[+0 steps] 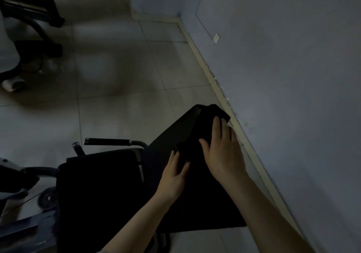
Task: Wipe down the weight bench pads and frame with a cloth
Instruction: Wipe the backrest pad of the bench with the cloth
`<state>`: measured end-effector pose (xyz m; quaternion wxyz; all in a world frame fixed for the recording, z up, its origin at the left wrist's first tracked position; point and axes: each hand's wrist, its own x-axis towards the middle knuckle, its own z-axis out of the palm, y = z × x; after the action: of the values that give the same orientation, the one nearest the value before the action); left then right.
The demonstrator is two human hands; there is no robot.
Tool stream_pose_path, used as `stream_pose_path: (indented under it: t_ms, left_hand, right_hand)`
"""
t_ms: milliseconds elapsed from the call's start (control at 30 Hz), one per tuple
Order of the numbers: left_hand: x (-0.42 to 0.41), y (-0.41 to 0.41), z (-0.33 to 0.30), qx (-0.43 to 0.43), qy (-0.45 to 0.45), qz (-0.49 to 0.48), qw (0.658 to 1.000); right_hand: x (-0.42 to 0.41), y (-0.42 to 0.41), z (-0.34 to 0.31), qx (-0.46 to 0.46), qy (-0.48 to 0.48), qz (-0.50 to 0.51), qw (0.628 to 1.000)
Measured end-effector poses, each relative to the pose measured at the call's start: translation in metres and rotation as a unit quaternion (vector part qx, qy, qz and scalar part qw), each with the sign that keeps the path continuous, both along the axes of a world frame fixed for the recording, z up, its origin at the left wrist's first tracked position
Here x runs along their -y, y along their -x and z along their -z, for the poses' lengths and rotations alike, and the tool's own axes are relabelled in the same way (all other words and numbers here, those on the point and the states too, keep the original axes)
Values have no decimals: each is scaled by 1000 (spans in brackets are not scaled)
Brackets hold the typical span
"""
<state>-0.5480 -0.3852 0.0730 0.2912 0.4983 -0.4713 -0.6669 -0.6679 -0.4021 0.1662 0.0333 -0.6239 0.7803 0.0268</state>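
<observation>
A black weight bench fills the lower middle of the dim head view. Its long back pad (175, 135) slants up toward the wall, and a square seat pad (97, 178) lies to the left. A dark cloth (203, 127) is bunched on the far end of the long pad. My right hand (220, 149) presses flat on the cloth, fingers spread. My left hand (174, 174) rests on the pad with its fingertips on the cloth's near edge. A black handle bar (107, 141) with chrome ends sticks out left of the long pad.
A blue-grey wall (283, 76) with a pale skirting board runs close along the bench's right side. A small wheel (46, 199) and frame parts sit at lower left. Another dark machine (29, 18) stands at upper left on the tiled floor (121, 67).
</observation>
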Motion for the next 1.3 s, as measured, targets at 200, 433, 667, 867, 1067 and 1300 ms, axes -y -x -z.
stream_pose_path:
  t_ms: [200, 433, 667, 867, 1067, 1300]
  left_hand:
    - [22, -32, 34, 68, 8, -67, 995]
    - [43, -89, 107, 287, 3, -69, 955]
    - [30, -179, 186, 525, -32, 113, 843]
    - [9, -214, 246, 525, 19, 142, 839]
    - [14, -220, 251, 499, -12, 196, 844]
    - [18, -219, 247, 498, -39, 230, 835]
  right_hand:
    - [87, -14, 8, -70, 20, 30, 997]
    - [146, -52, 47, -276, -193, -108, 935]
    - [139, -95, 136, -332, -262, -220, 879]
    - [138, -119, 210, -309, -300, -256, 865]
    - [138, -148, 269, -328, -375, -278, 821]
    - [138, -162, 281, -366, -462, -370, 718]
